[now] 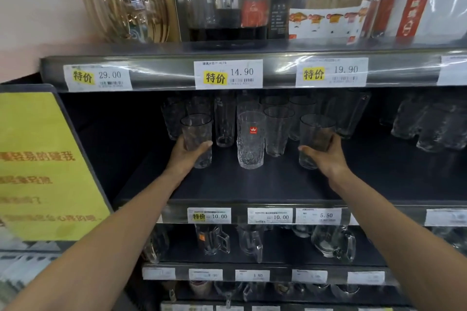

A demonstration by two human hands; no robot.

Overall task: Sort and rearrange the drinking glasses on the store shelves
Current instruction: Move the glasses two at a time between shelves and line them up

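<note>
Both my hands reach into the dark middle shelf [265, 184]. My left hand [188, 155] grips a clear textured tumbler [196, 131] at the front left. My right hand [326, 156] grips a similar clear tumbler [316, 134] at the front right. Between them stands a taller textured glass with a red sticker [251, 142], untouched. Behind it crowd several more clear glasses [278, 129], tall and short, partly hidden in the shadow at the back of the shelf.
More glasses [429, 126] stand at the right of the same shelf. Glass mugs [333, 242] with handles fill the shelf below. Wrapped jugs and boxes [227, 0] sit on the shelf above. A yellow sign [43, 166] juts out at the left. Price tags [228, 74] line the shelf edges.
</note>
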